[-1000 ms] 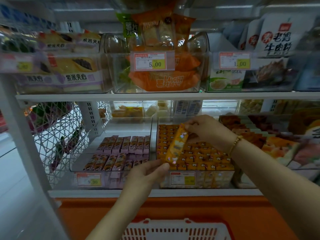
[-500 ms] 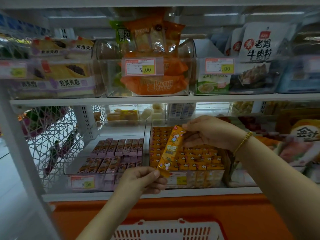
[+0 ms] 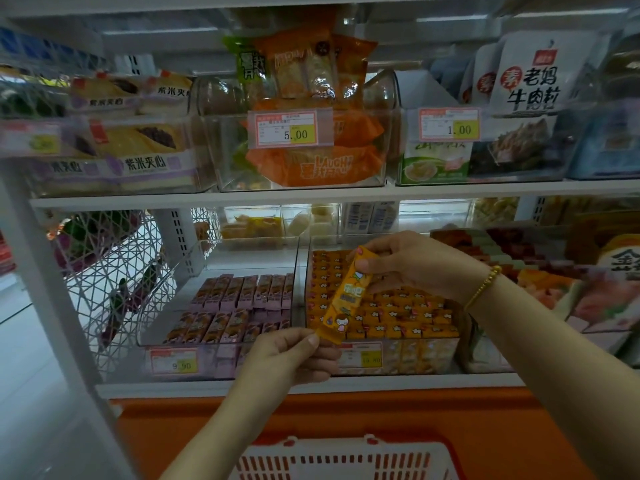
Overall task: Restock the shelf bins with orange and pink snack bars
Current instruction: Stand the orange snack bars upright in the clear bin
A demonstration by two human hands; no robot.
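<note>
An orange snack bar (image 3: 346,299) is held tilted above the front left of the clear bin of orange bars (image 3: 415,355). My left hand (image 3: 294,355) pinches its lower end in front of the bin. My right hand (image 3: 415,265) pinches its upper end over the packed rows of orange bars (image 3: 398,313). To the left stands a clear bin (image 3: 159,320) with two rows of pink bars (image 3: 242,306), its back half bare.
A red and white shopping basket (image 3: 346,459) sits below my arms, in front of the orange base panel (image 3: 381,410). The upper shelf (image 3: 311,195) carries clear bins of larger snacks with price tags. Trays of mixed snacks (image 3: 554,278) fill the right. A white wire rack (image 3: 114,271) hangs on the left.
Both hands with the orange bar have stayed over the orange bin; the bar has tipped slightly more upright and my left hand now pinches its lower end. The view shifted a little.
</note>
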